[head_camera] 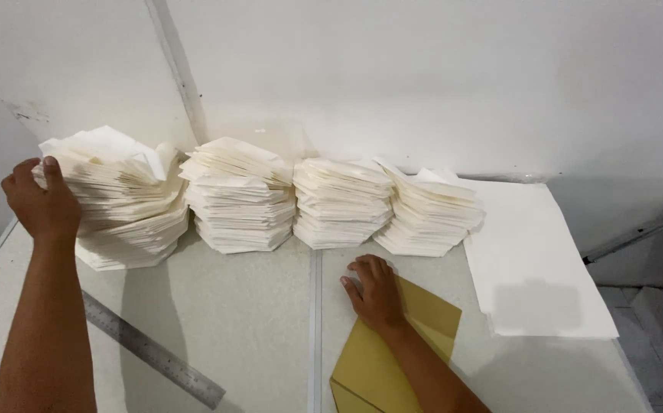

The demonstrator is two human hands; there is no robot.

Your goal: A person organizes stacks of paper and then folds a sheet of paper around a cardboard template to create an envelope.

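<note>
Stacks of folded cream paper, 4 in a row, stand against the white wall on the grey table (240,321). The left hand (41,203) clasps the side of the leftmost stack (129,203), thumb on top, with a steel ruler (152,350) lying below it. The right hand (377,294) rests flat, fingers together, on a mustard-yellow sheet (389,367), just beside a pile of flat white sheets (534,260).

Two bare forearms in view, no sleeves, gloves, watch or rings visible. Left hand (41,203) at 9 o'clock: fingers short, nails trimmed. Right hand (377,294) at 6 o'clock: same, knuckles up. Arms cut off by the lower frame edge.
</note>
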